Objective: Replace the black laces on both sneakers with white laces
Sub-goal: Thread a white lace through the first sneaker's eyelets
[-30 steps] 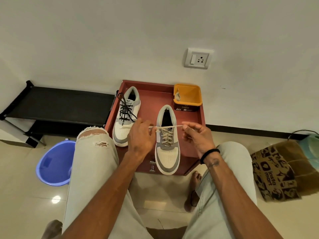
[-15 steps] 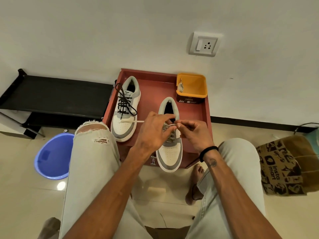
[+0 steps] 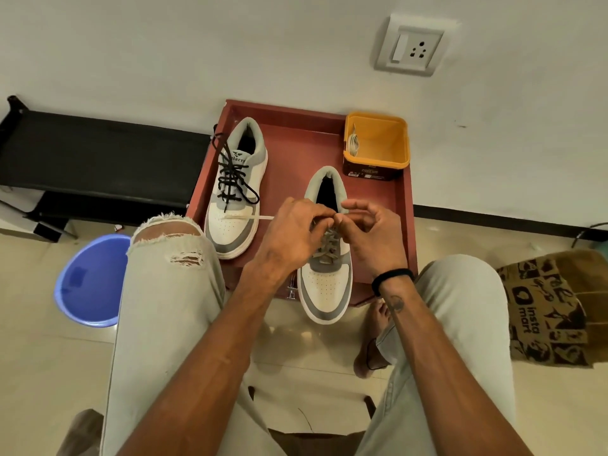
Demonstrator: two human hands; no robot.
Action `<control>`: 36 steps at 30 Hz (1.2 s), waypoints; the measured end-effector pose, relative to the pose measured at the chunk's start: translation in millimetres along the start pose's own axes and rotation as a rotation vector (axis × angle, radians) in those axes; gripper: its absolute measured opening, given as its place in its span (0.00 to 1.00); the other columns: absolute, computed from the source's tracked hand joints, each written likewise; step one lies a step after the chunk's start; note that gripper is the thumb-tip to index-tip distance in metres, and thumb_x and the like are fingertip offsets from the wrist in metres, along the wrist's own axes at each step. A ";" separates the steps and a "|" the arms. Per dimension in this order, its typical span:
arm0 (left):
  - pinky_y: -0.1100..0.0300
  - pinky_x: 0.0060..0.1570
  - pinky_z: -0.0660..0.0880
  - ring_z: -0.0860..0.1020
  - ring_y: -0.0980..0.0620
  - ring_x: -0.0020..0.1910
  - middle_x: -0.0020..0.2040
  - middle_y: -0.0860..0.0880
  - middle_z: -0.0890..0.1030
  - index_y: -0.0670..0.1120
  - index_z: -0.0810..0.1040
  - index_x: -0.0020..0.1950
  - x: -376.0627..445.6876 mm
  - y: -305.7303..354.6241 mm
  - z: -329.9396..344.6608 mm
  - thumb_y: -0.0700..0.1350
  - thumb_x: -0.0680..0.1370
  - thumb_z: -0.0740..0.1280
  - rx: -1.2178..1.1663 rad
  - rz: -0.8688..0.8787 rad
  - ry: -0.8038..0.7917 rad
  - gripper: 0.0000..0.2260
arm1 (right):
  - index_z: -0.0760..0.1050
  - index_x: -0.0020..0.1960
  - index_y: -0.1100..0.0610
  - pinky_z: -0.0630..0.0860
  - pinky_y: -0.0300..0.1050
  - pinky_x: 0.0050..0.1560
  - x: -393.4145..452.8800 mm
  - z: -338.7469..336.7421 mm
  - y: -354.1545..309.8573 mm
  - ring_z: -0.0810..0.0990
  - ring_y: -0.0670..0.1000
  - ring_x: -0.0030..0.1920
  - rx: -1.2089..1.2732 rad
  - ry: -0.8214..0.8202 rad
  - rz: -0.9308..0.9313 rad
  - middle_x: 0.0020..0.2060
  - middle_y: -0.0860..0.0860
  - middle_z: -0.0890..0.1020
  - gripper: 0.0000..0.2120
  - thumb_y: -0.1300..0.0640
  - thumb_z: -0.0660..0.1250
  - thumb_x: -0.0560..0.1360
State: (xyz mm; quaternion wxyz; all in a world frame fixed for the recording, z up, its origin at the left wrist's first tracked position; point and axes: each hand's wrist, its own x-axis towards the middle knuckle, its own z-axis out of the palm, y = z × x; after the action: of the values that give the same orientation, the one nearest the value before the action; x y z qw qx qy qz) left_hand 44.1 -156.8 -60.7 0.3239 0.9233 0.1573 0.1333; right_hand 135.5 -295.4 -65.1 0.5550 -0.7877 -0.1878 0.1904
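Observation:
Two white and grey sneakers stand on a red-brown table [image 3: 296, 139]. The left sneaker [image 3: 235, 195] carries black laces [image 3: 232, 174]. The right sneaker [image 3: 325, 268] is threaded with a white lace [image 3: 327, 245]. My left hand [image 3: 292, 235] and my right hand [image 3: 371, 238] meet over its upper eyelets, fingertips touching, each pinching the white lace. One loose lace end [image 3: 246, 217] trails left across the toe of the left sneaker. The top of the lacing is hidden under my fingers.
An orange tub [image 3: 378, 146] with a coiled white lace [image 3: 353, 143] sits at the table's back right. A black bench [image 3: 98, 153] stands left, a blue basin [image 3: 88, 281] on the floor, a brown paper bag [image 3: 552, 307] right. My knees flank the table.
My hands came together from a wide pull to a close pinch above the right sneaker's tongue. The lace end that was stretched taut now lies slack to the left.

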 end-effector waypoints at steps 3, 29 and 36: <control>0.56 0.50 0.78 0.78 0.55 0.44 0.49 0.52 0.86 0.49 0.86 0.57 -0.1 -2.4 1.6 0.48 0.80 0.72 0.025 -0.043 0.034 0.08 | 0.82 0.60 0.51 0.82 0.47 0.53 0.0 0.8 -0.3 0.85 0.41 0.44 -0.146 0.053 -0.038 0.42 0.44 0.85 0.13 0.52 0.75 0.76; 0.51 0.57 0.70 0.65 0.46 0.60 0.59 0.47 0.69 0.52 0.83 0.55 10.0 -2.1 28.7 0.51 0.79 0.70 0.286 -0.031 0.034 0.07 | 0.79 0.66 0.55 0.81 0.40 0.57 1.0 -7.3 9.9 0.84 0.41 0.54 -0.123 -0.026 0.064 0.54 0.49 0.86 0.21 0.67 0.73 0.75; 0.52 0.61 0.65 0.62 0.46 0.65 0.67 0.49 0.69 0.54 0.85 0.58 10.6 -3.8 25.5 0.52 0.81 0.69 0.179 -0.042 -0.062 0.09 | 0.81 0.58 0.53 0.75 0.25 0.38 1.3 -2.8 8.0 0.80 0.31 0.40 -0.249 0.132 0.017 0.40 0.40 0.82 0.13 0.62 0.76 0.75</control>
State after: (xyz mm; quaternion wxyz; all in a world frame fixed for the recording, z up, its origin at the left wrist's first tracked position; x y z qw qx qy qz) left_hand 61.8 -164.1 -80.8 0.2473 0.9489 0.1776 0.0831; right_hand 138.7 -299.6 -71.9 0.4626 -0.8628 -0.1662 0.1181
